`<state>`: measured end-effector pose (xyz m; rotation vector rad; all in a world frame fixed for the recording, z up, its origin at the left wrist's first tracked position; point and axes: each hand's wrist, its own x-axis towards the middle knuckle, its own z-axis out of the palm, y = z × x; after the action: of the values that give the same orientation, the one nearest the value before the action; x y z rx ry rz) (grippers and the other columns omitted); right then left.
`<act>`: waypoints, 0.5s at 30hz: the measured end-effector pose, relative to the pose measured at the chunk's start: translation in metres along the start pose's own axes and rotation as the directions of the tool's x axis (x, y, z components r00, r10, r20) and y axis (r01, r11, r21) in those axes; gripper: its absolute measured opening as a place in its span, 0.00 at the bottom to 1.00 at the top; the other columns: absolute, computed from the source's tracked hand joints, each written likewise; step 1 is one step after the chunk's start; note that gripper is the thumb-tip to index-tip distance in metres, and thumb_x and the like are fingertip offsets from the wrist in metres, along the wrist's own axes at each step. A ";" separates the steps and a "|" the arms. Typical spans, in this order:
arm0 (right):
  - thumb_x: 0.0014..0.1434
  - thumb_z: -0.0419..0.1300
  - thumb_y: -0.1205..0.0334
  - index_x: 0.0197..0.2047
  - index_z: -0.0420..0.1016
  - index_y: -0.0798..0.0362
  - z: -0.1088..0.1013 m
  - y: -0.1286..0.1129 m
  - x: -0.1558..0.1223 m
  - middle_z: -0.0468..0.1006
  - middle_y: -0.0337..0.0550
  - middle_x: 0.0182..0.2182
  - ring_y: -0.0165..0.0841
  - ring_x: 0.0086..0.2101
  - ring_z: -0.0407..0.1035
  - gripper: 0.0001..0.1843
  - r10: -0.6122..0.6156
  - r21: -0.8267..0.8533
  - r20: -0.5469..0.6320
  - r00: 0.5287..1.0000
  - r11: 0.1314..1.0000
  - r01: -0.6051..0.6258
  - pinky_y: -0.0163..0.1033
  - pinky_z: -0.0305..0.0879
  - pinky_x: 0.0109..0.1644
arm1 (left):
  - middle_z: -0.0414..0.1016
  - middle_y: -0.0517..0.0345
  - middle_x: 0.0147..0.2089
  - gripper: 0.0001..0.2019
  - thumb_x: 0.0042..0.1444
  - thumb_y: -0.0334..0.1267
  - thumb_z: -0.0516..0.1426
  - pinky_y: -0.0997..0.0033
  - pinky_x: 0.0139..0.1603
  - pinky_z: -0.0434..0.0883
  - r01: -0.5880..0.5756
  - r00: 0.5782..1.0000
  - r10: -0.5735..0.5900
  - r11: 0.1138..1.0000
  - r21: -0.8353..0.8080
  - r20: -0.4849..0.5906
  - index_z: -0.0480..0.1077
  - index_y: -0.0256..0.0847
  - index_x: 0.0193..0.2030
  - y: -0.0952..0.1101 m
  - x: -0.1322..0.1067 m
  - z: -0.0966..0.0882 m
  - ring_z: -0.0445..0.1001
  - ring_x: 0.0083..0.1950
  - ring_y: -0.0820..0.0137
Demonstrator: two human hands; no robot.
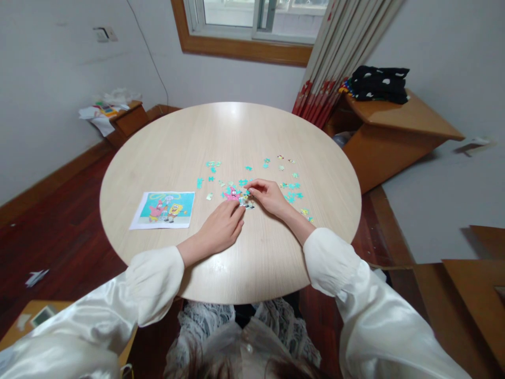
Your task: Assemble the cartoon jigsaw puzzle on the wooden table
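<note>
A partly joined jigsaw puzzle (232, 193) with a pink cartoon figure lies near the middle of the round table (236, 131). My left hand (223, 225) rests palm down at its lower edge, fingers stretched out and covering part of it. Over the puzzle's right side, my right hand (270, 197) pinches a small puzzle piece between thumb and forefinger; the fingertips mostly hide it. Loose teal puzzle pieces (294, 196) lie to the right, and more puzzle pieces (213, 164) lie beyond and to the left. A printed reference picture (165, 209) of the cartoon lies left of my left hand.
A tilted-looking wooden cabinet (394, 126) with black patterned cloth (381, 84) on top stands at the right. Papers (103, 113) lie on a low wooden stand at the left. A window (252, 16) and a long curtain (339, 47) are behind the table.
</note>
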<state>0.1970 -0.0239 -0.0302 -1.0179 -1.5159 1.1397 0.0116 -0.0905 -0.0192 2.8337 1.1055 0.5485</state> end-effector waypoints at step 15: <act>0.56 0.60 0.74 0.28 0.73 0.46 -0.127 -0.080 0.105 0.77 0.42 0.37 0.32 0.42 0.66 0.12 -0.419 -0.620 -0.312 0.853 0.770 0.151 0.45 0.60 0.56 | 0.70 0.67 0.27 0.12 0.65 0.30 0.49 0.77 0.46 0.71 0.275 0.936 -0.223 0.946 0.172 -0.271 0.68 0.27 0.33 -0.180 0.113 -0.172 0.62 0.35 0.80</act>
<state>0.2944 0.0820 0.0833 -1.2722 -1.5986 0.1746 -0.0873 0.1049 0.1454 2.7797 1.6314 0.8279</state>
